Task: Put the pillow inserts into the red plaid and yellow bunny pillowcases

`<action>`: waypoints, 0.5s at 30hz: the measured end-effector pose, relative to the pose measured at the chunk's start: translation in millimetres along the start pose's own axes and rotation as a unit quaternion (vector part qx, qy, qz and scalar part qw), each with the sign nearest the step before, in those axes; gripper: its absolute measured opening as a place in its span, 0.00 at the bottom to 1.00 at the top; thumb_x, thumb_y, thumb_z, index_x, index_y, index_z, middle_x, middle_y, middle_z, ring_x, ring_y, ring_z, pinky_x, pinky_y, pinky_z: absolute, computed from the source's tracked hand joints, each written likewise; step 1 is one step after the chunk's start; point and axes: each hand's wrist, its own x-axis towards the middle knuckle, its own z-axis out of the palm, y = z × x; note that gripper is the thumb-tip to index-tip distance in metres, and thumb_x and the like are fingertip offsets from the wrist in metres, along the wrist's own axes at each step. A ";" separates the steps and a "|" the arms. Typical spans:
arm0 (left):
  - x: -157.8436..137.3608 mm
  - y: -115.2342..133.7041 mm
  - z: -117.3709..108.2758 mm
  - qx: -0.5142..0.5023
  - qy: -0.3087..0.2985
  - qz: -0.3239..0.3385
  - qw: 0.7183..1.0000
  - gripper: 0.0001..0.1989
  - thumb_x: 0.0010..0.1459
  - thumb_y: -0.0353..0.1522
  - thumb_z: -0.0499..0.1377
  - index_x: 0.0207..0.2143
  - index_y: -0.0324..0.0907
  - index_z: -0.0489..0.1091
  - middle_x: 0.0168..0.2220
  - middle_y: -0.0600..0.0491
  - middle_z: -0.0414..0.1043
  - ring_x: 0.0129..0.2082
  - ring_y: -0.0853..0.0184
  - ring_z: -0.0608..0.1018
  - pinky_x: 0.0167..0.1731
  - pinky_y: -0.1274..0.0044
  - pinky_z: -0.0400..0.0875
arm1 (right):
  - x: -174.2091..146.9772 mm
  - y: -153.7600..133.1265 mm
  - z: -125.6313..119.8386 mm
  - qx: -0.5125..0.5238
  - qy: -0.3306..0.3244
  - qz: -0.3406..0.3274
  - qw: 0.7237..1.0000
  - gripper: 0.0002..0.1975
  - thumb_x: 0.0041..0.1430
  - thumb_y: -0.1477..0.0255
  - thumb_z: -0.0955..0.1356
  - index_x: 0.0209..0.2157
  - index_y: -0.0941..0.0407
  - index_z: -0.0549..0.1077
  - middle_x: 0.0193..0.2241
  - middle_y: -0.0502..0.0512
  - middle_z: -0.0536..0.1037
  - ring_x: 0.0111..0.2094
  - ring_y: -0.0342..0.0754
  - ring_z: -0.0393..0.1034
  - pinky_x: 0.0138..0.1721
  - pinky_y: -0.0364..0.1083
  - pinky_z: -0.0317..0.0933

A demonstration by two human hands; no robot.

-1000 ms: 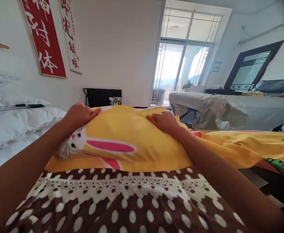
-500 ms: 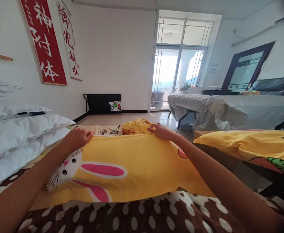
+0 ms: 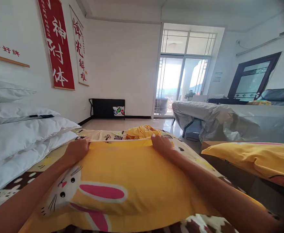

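A yellow pillowcase (image 3: 137,171) with a white rabbit print and pink ears is spread in front of me, its far edge stretched between my hands. My left hand (image 3: 78,149) is closed on the far left corner of that edge. Towards the far right corner, my right hand (image 3: 162,145) grips the same edge with curled fingers. Between them the edge gapes slightly. Just beyond it lies a crumpled yellow cloth (image 3: 143,131), on a patterned cream sheet (image 3: 100,133). My forearms cover parts of the pillowcase's sides.
White pillows (image 3: 23,132) are stacked at the left. Another yellow printed cover (image 3: 251,158) lies over a cardboard box at the right. Behind it stands a table under plastic sheeting (image 3: 219,116). A brown spotted blanket (image 3: 16,189) shows underneath. A black folded panel (image 3: 105,108) leans against the far wall.
My right hand has left the crumpled cloth and closed on the pillowcase's far edge. That edge is now lifted and pulled taut, with a slight gap. The view has shifted a little.
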 end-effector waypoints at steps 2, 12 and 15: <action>16.0 3.5 -44.4 0.018 0.092 -0.042 0.995 0.25 0.63 0.37 0.36 0.43 0.35 0.69 0.30 0.42 0.73 0.32 0.56 0.75 0.30 0.70 0.61 | 7.3 19.1 -34.7 -0.023 0.087 0.066 0.994 0.18 0.64 0.74 0.54 0.47 0.63 0.70 0.34 0.68 0.76 0.38 0.56 0.72 0.36 0.49 0.58; -1.4 11.0 39.7 0.037 0.183 0.076 0.980 0.20 0.61 0.36 0.44 0.26 0.41 0.71 0.27 0.44 0.74 0.32 0.57 0.75 0.34 0.70 0.63 | -3.0 42.9 53.6 0.002 0.117 -0.003 0.993 0.16 0.63 0.71 0.56 0.42 0.60 0.71 0.38 0.64 0.78 0.40 0.54 0.72 0.35 0.45 0.55; -21.9 17.1 116.0 -0.010 0.092 0.115 0.989 0.19 0.61 0.37 0.45 0.28 0.40 0.73 0.28 0.43 0.77 0.30 0.57 0.77 0.33 0.70 0.65 | -15.2 26.7 112.6 0.015 0.043 -0.029 0.999 0.13 0.62 0.69 0.59 0.36 0.58 0.73 0.34 0.60 0.79 0.36 0.52 0.74 0.33 0.44 0.57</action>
